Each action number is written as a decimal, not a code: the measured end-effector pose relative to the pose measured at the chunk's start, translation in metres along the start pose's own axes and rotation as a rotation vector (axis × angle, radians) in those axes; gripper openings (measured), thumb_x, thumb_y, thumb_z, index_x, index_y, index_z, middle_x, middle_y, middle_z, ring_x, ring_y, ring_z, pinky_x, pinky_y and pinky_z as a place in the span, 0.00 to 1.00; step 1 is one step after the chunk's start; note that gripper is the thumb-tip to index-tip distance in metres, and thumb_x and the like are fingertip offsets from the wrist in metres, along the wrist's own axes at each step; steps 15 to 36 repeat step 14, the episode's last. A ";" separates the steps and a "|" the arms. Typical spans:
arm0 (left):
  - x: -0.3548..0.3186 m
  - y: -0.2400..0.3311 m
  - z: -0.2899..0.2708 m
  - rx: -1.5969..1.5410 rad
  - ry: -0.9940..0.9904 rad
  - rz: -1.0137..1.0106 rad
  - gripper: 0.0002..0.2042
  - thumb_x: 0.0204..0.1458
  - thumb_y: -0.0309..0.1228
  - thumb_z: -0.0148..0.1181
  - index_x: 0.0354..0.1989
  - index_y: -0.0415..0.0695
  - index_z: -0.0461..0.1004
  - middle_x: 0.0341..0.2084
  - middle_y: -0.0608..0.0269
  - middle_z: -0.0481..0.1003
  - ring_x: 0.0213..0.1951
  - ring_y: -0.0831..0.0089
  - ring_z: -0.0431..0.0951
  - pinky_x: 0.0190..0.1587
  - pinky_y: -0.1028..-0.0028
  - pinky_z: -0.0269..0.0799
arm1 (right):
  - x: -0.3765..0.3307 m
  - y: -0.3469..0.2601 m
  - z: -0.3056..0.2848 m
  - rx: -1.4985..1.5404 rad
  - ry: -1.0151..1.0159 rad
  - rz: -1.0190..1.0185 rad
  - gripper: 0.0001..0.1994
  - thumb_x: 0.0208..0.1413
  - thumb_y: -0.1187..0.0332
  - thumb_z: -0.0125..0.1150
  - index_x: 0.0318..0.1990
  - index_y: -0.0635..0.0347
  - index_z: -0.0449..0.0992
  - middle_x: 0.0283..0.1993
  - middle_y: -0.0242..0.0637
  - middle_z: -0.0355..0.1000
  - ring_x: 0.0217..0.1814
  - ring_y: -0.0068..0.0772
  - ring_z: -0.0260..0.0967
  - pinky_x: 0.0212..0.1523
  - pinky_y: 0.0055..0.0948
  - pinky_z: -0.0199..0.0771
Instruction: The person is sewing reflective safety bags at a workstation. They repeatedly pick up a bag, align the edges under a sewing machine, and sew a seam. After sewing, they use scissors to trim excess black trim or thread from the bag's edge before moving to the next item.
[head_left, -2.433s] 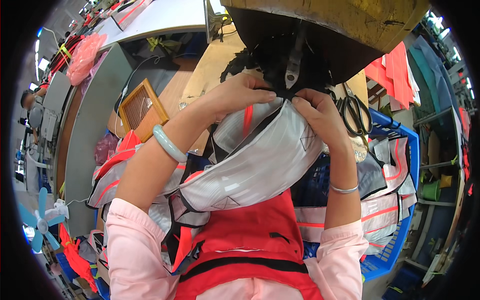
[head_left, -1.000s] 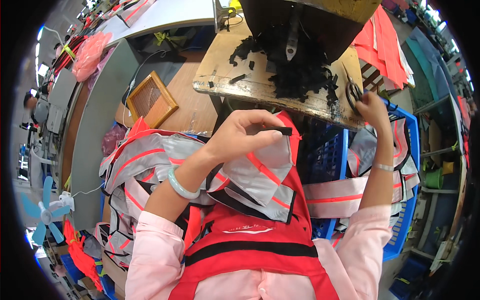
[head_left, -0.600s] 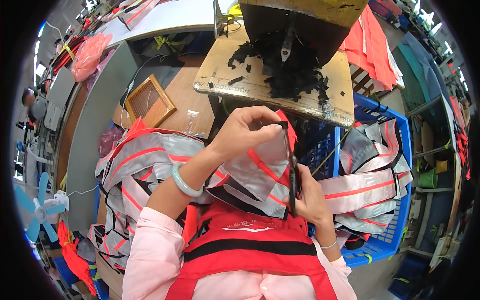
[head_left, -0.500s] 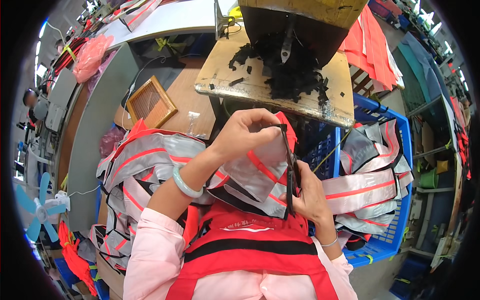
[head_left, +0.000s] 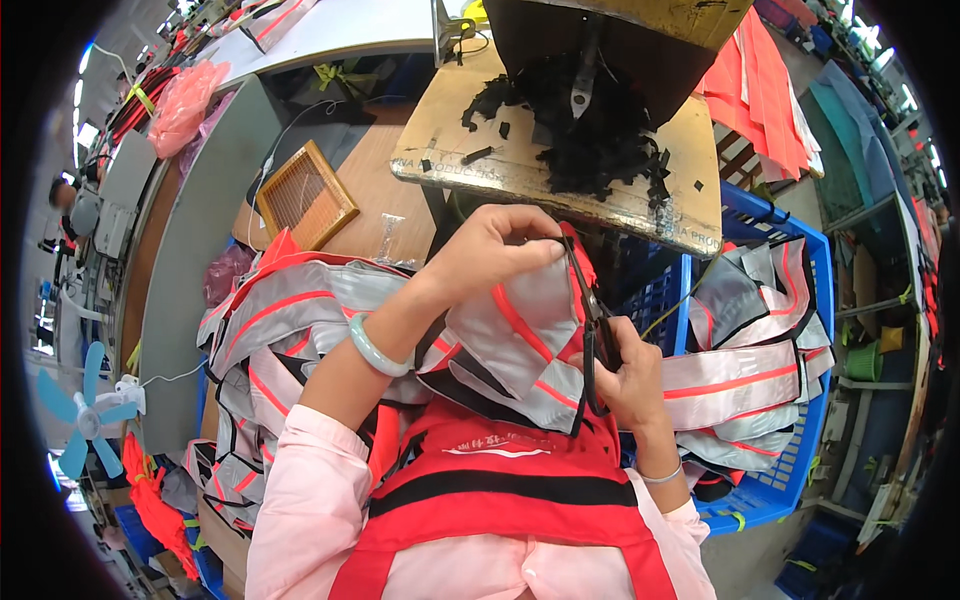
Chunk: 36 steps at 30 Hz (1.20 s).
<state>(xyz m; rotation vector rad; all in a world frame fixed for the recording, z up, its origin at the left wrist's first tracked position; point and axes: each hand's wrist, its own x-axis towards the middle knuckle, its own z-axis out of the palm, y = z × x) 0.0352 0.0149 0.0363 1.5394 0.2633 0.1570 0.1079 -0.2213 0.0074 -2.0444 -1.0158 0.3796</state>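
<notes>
Grey reflective fabric (head_left: 525,335) with orange-red stripes and black edging hangs over my lap against the red apron (head_left: 480,440). Its upper edge is pinched between the thumb and fingers of my left hand (head_left: 500,250). In my right hand (head_left: 632,375) are black-handled scissors (head_left: 598,335), their blades pointing up along the fabric's right edge. The blade tips lie close by my left fingertips. Whether the blades are parted is hard to make out. A pale green bangle (head_left: 378,348) circles my left wrist.
Black scraps (head_left: 595,150) cover part of the worn wooden board (head_left: 470,190) ahead. Striped pieces (head_left: 290,290) lie heaped at left, beside a wooden frame (head_left: 306,197). At right, a blue crate (head_left: 815,400) holds more striped pieces. Behind it hangs orange fabric (head_left: 745,90).
The scissors have tilted and their handles now show spread apart in my right hand. My left hand keeps its pinch on the fabric edge. The whole view has shifted slightly.
</notes>
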 end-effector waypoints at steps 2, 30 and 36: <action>0.007 -0.002 -0.002 0.010 0.010 -0.025 0.08 0.52 0.28 0.62 0.39 0.39 0.78 0.33 0.71 0.77 0.38 0.84 0.73 0.43 0.80 0.69 | 0.006 0.005 -0.001 -0.015 -0.009 0.008 0.21 0.45 0.55 0.71 0.36 0.61 0.70 0.19 0.39 0.70 0.19 0.45 0.70 0.22 0.34 0.68; 0.029 -0.016 0.004 -0.047 -0.061 -0.060 0.07 0.53 0.27 0.60 0.38 0.38 0.77 0.34 0.70 0.77 0.39 0.83 0.73 0.44 0.79 0.68 | 0.030 0.015 0.003 -0.046 -0.024 0.034 0.25 0.46 0.51 0.68 0.43 0.61 0.69 0.22 0.44 0.72 0.27 0.49 0.74 0.30 0.41 0.72; 0.029 -0.016 0.004 -0.047 -0.061 -0.060 0.07 0.53 0.27 0.60 0.38 0.38 0.77 0.34 0.70 0.77 0.39 0.83 0.73 0.44 0.79 0.68 | 0.030 0.015 0.003 -0.046 -0.024 0.034 0.25 0.46 0.51 0.68 0.43 0.61 0.69 0.22 0.44 0.72 0.27 0.49 0.74 0.30 0.41 0.72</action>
